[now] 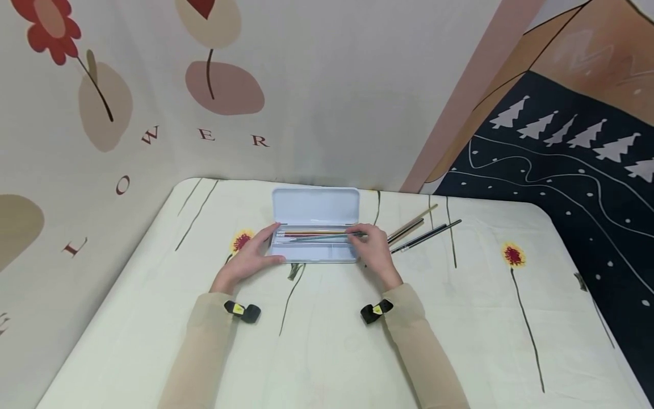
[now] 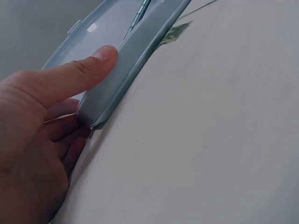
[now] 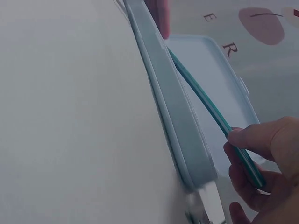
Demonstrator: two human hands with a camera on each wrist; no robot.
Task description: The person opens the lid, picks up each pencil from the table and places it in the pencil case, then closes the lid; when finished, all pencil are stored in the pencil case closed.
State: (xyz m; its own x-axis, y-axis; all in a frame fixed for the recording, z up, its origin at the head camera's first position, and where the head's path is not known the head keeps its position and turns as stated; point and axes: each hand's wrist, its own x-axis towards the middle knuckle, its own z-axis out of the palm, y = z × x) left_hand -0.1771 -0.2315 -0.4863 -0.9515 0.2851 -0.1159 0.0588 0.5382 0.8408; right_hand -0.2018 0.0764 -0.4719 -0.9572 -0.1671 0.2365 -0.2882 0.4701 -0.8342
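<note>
A pale blue pencil case [image 1: 293, 254] lies with its lid [image 1: 315, 205] raised at the back. Several pencils [image 1: 301, 233] lie lengthwise in its rear part. My left hand [image 1: 248, 257] grips the left end, its thumb [image 2: 88, 72] over the front wall and the other fingers round the end. Over the right side of the case, my right hand [image 1: 375, 250] pinches a green pencil [image 3: 201, 95] near one end between thumb and fingers. That pencil slants across the case, its other end toward the left. Part of the right end is hidden by my right hand.
Several loose pencils [image 1: 428, 237], dark and light, lie in a bundle just right of the case. A white cloth [image 1: 327, 352] printed with flowers covers the table. Behind it hangs a printed curtain [image 1: 332, 125]. Dark patterned fabric [image 1: 557, 170] is at the right.
</note>
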